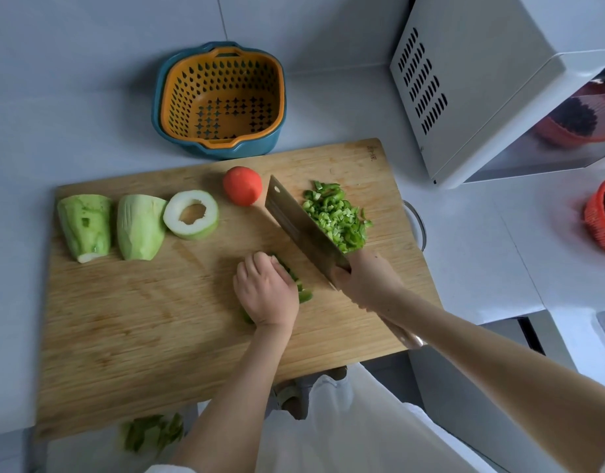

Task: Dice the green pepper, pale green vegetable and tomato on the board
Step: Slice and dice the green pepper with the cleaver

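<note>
Pepper strips (302, 292), dark green and bundled, lie mid-board under the left hand (267, 291), whose curled fingers clamp them down, probably tucked so that the tips stay clear of the edge. The right hand (365, 278) grips the broad steel cleaver (301, 230) where handle meets blade, which slants just beside the strips. The heap of small green dice (338, 216) sits behind the blade, apparently pushed aside for room. Along the far side of the wooden cutting board (140, 319) the round red tomato (242, 185) and three pale green peeled vegetable chunks (139, 230) lie uncut.
</note>
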### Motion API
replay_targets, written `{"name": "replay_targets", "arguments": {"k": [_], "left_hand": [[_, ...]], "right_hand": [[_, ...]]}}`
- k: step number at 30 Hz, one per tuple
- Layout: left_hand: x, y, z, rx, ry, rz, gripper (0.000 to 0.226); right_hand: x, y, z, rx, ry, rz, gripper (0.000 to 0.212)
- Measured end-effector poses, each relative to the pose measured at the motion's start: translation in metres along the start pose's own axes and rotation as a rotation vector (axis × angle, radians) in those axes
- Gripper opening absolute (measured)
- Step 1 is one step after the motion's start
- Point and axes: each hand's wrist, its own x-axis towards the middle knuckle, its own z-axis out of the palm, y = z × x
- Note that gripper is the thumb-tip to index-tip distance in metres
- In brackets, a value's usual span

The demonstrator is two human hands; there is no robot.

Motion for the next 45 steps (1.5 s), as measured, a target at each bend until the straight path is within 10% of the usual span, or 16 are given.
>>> {"name": "replay_targets", "arguments": {"k": [45], "left_hand": [[-0.002,-0.003,0.001,0.044,0.070,0.039,0.012]], "right_hand": [[-0.042,-0.007,0.029,-0.100,0.008,-0.006,0.036]]}}
